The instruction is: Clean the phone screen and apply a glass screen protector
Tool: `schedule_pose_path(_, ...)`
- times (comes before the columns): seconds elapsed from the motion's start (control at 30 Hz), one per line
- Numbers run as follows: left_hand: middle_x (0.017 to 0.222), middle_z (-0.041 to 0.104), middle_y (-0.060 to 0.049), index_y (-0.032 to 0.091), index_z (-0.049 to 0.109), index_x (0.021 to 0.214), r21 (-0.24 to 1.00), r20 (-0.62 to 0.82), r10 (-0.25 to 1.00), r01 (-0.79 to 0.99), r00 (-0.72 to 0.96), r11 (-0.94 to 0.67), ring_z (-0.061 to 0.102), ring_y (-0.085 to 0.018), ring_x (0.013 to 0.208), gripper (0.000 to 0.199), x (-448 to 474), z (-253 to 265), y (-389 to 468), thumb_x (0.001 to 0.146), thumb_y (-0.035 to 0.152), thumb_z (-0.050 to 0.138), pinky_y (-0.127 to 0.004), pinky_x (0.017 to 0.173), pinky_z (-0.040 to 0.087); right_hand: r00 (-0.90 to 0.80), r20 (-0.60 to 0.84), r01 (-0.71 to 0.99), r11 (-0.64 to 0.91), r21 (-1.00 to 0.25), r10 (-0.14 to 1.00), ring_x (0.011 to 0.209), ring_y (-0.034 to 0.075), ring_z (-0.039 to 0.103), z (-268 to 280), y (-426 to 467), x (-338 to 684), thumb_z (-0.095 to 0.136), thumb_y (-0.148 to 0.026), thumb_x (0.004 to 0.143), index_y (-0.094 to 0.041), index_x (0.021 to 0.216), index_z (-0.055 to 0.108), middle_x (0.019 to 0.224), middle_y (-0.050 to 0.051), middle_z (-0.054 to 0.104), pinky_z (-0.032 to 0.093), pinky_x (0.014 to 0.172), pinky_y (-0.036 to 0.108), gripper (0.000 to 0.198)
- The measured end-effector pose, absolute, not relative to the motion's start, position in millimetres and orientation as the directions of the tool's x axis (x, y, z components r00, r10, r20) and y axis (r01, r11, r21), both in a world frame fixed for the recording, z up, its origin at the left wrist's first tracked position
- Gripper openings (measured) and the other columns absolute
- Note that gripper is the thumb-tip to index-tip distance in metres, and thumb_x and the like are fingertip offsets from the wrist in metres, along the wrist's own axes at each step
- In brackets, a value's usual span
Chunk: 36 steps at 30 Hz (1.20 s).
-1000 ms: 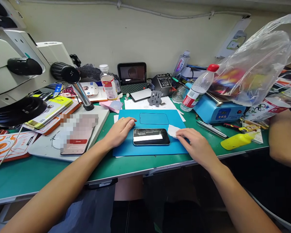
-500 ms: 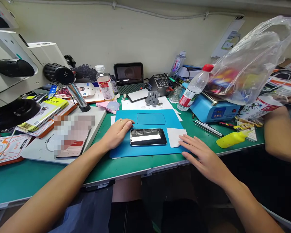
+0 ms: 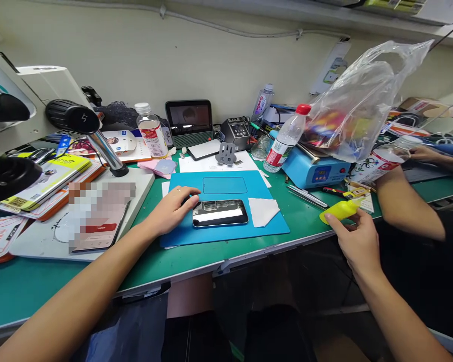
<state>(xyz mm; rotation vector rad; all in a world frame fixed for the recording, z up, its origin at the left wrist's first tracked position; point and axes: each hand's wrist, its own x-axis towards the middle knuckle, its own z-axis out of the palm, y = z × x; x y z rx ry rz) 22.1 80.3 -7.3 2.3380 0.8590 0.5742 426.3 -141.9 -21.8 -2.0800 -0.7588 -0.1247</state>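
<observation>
A smartphone [image 3: 219,214] with a black, reflective front lies face up on a blue mat [image 3: 181,236]. My left hand [image 3: 173,208] rests on the mat at the phone's left end, fingers loosely bent and apart, thumb by its upper left corner. At the bench's right side, my right hand [image 3: 358,239] has its thumb and fingers around a yellow squeeze bottle [image 3: 337,211], which lies tilted with its nozzle pointing right. A white cloth or wipe [image 3: 263,211] lies flat just right of the phone. Behind the phone, the mat bears a thin dark phone-shaped outline [image 3: 224,185].
Left stand a microscope [image 3: 73,115] and a second phone [image 3: 100,221] on its base. Tweezers [image 3: 307,195] lie right of the mat. Behind are a red-capped bottle [image 3: 287,141], a blue device [image 3: 313,168] and a plastic bag [image 3: 357,105]. Another person's arm [image 3: 407,206] is at right.
My right hand has moved right from the white wipe to the yellow squeeze bottle and closed on it. My left hand stays beside the phone. The view has shifted right.
</observation>
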Motion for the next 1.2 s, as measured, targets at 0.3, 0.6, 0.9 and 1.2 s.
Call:
schedule_pose_path(0.3, 0.123, 0.070, -0.007, 0.021, 0.062, 0.125, 0.689, 0.194, 0.676, 0.392, 0.711, -0.609, 0.059, -0.025, 0.113, 0.047, 22, -5, 81, 0.106, 0.047, 0.027, -0.044, 0.104, 0.045, 0.270, 0.494, 0.895, -0.025, -0.446, 0.826, 0.110, 0.034, 0.066, 3, -120, 361, 0.064, -0.053, 0.089, -0.025, 0.125, 0.065, 0.120, 0.013, 0.069, 0.053, 0.091, 0.046, 0.046)
schedule_pose_path(0.6, 0.121, 0.071, -0.005, 0.021, 0.062, 0.124, 0.688, 0.185, 0.685, 0.405, 0.705, -0.602, 0.059, -0.025, 0.110, 0.044, 21, 2, 81, 0.106, 0.039, 0.026, -0.042, 0.103, 0.045, -0.086, 0.427, 0.866, 0.280, -0.414, 0.900, 0.103, 0.026, 0.069, 6, -60, 292, 0.062, -0.037, 0.095, -0.028, 0.130, 0.058, 0.117, 0.007, 0.071, 0.056, 0.090, 0.039, 0.037)
schedule_pose_path(0.9, 0.122, 0.071, -0.006, 0.021, 0.062, 0.124, 0.674, 0.209, 0.665, 0.387, 0.717, -0.629, 0.058, -0.025, 0.106, 0.045, 21, -4, 84, 0.107, 0.041, 0.025, -0.044, 0.101, 0.045, -0.159, 0.433, 0.871, 0.332, -0.362, 0.887, 0.110, 0.026, 0.066, -7, -48, 286, 0.060, -0.031, 0.096, -0.030, 0.139, 0.056, 0.120, 0.008, 0.067, 0.054, 0.095, 0.041, 0.043)
schedule_pose_path(1.2, 0.121, 0.070, -0.006, 0.023, 0.063, 0.122, 0.647, 0.198, 0.633, 0.385, 0.748, -0.658, 0.059, -0.026, 0.108, 0.041, 21, 1, 83, 0.105, 0.040, 0.031, -0.044, 0.101, 0.045, -0.130, 0.401, 0.843, 0.314, -0.436, 0.907, 0.110, 0.028, 0.066, -9, -47, 286, 0.060, -0.037, 0.095, -0.030, 0.131, 0.060, 0.119, 0.008, 0.069, 0.058, 0.091, 0.044, 0.037)
